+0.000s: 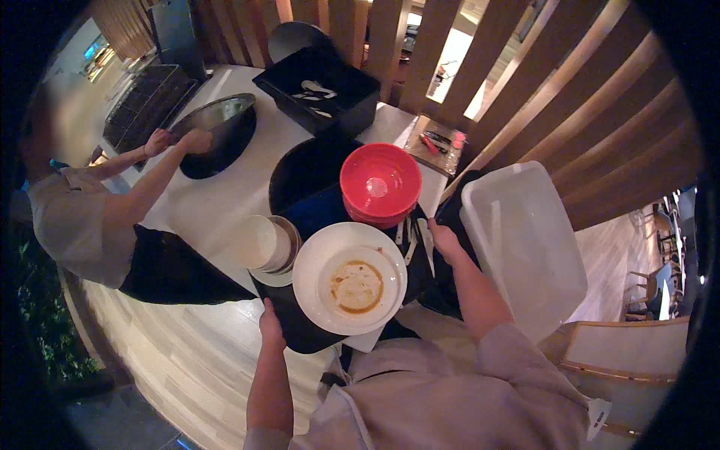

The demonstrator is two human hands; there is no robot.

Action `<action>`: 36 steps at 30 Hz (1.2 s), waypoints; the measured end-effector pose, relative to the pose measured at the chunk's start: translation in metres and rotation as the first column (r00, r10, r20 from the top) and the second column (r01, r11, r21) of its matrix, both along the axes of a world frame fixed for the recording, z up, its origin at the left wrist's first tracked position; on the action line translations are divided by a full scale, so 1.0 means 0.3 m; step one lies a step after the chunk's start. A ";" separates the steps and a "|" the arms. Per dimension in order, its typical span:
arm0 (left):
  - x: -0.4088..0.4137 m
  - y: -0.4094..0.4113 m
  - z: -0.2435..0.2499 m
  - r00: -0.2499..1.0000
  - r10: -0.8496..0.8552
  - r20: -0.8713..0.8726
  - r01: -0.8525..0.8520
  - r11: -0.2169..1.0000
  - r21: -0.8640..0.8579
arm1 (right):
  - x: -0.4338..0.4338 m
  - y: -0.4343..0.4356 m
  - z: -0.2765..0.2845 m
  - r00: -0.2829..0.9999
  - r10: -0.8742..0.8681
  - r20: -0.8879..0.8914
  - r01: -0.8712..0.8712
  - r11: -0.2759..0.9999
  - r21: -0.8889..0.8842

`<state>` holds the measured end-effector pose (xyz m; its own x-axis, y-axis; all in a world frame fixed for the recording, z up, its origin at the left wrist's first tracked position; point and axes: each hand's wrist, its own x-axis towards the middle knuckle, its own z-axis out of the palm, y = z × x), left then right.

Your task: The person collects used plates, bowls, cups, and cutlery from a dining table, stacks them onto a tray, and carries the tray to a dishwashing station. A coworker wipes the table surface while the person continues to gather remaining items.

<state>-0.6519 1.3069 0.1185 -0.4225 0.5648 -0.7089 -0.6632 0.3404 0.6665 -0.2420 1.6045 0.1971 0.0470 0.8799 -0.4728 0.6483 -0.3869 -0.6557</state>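
My left hand (272, 326) holds the near left edge of a black tray (306, 332), and my right hand (445, 242) holds its right side. On the tray, a white wide-rimmed plate (355, 287) with brown sauce residue lies nearest me. Behind it stands a stack of red bowls (381, 180). To the left, pale cups or small bowls (264, 243) are stacked on small plates. Several pieces of cutlery (412, 242) with light handles lie beside my right hand. My fingers are partly hidden at the tray's edge.
A co-worker at the left handles a round black tray (216, 138) over the white table (208, 208). At the back stand a black bin (323, 93) holding cutlery and a board (436, 147) with small red and black items. A white plastic tub (523, 247) is at my right, by a slatted wooden partition (506, 84).
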 end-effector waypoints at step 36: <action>-0.050 0.092 0.006 0.984 -0.073 0.164 0.048 0.987 0.151 | 0.018 0.093 -0.130 0.992 -0.088 -0.091 0.071 0.981 -0.182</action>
<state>-0.6669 1.3346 0.1202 -0.2654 0.6885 -0.6749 -0.7515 0.2907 0.5922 -0.2366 1.6324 0.1580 0.0593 0.7766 -0.6271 0.5468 -0.5509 -0.6305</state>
